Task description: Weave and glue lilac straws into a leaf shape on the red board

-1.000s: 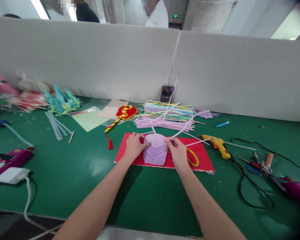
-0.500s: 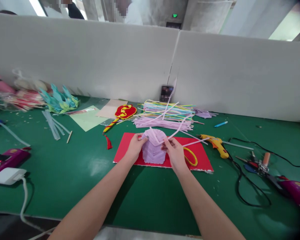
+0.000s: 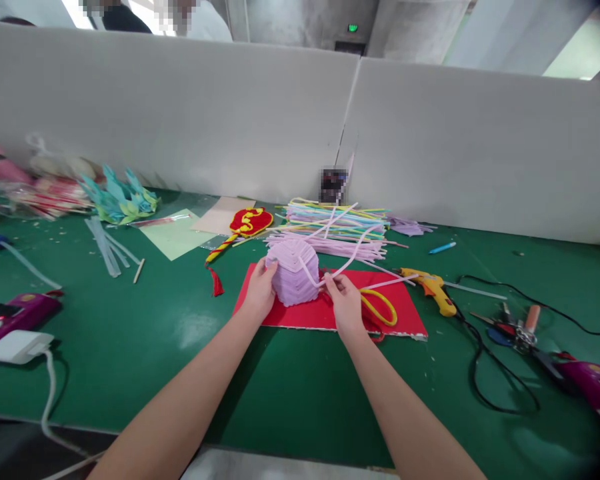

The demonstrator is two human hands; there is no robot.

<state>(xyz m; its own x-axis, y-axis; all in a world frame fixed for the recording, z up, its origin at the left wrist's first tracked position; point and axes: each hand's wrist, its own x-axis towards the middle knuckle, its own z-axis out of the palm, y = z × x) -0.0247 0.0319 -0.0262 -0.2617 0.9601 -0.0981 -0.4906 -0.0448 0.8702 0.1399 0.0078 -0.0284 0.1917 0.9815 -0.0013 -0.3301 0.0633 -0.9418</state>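
A lilac stack of bent pipe cleaners stands tilted on its edge over a red felt sheet. My left hand grips the stack's left side with the fingers wrapped round it. On the right, my right hand pinches a loose pale pink pipe cleaner that trails from the stack up to the right. Yellow-handled scissors lie on the red sheet just right of that hand.
A pile of coloured pipe cleaners lies behind. A yellow glue gun and black cable lie to the right, with tools. A purple glue gun, glue sticks, a red ornament are left. People stand behind the white partition.
The lilac stack has been lifted from flat on the red sheet and tipped up on edge, shifting left and away. Both hands followed it; the right hand kept its pinch on the strand.
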